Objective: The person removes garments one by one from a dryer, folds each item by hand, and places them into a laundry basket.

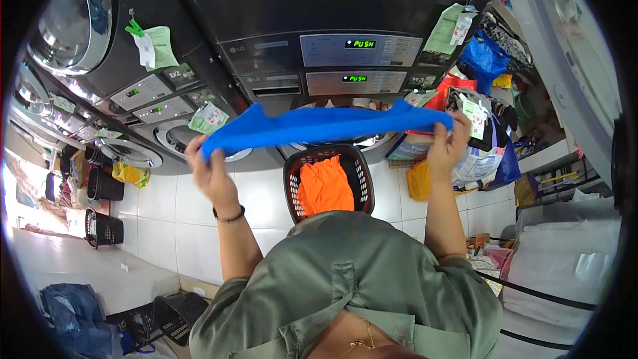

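A bright blue garment point(319, 127) is stretched sideways between my hands, in front of the machines. Its exact kind does not show; two small peaks stick up along its upper edge. My left hand point(212, 176) is closed on its left end, slightly lower than the other side. At the right end, my right hand point(448, 151) pinches the cloth between thumb and fingers. Below the garment, on the floor, stands a dark laundry basket point(290, 189) with slotted sides. An orange cloth item point(325, 187) lies crumpled inside it.
Stacked dark washing machines point(266, 63) with lit panels line the front and left. Full bags, including a blue bag point(485, 60) and a yellow bag point(419, 181), crowd the right. An open machine door point(565, 46) juts in at upper right. More dark baskets point(104, 228) stand left.
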Demonstrator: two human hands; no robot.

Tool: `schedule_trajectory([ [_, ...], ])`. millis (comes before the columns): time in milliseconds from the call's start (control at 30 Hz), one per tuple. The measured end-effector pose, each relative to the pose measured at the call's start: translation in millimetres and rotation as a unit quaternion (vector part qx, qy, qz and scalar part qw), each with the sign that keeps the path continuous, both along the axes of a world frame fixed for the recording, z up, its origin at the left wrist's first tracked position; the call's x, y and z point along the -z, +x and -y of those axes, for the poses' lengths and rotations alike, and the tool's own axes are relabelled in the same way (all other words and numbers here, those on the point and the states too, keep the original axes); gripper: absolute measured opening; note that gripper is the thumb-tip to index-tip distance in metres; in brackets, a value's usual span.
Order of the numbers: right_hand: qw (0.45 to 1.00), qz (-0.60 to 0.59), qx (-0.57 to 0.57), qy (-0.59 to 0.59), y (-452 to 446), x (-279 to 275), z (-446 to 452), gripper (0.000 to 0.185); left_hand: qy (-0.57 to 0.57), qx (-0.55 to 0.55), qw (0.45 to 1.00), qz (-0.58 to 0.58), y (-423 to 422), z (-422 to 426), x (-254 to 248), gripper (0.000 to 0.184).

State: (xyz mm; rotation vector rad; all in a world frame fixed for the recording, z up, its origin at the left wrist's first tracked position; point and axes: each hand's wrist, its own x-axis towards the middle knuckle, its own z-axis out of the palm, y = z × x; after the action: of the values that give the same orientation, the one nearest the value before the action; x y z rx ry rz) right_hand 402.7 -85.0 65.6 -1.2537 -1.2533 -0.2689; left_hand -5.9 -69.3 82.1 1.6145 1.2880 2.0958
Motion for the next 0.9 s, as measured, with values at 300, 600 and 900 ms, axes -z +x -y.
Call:
schedule_trajectory([
  [300, 0.917, 0.091, -0.344, 0.181, -100, -161, -10, 0.027, 0.108, -0.192, 0.967, -0.131, 84, 21, -129, 0.038],
  [600, 0.598, -0.25, -0.59, -0.482, -104, -70, -58, 0.024, -0.14, 0.275, 0.945, -0.108, 94, -19, -40, 0.06],
  [900, 0.766, 0.181, -0.387, -0.479, -120, 9, -47, 0.031, -0.185, 0.296, 0.915, -0.204, 51, -28, 47, 0.031],
])
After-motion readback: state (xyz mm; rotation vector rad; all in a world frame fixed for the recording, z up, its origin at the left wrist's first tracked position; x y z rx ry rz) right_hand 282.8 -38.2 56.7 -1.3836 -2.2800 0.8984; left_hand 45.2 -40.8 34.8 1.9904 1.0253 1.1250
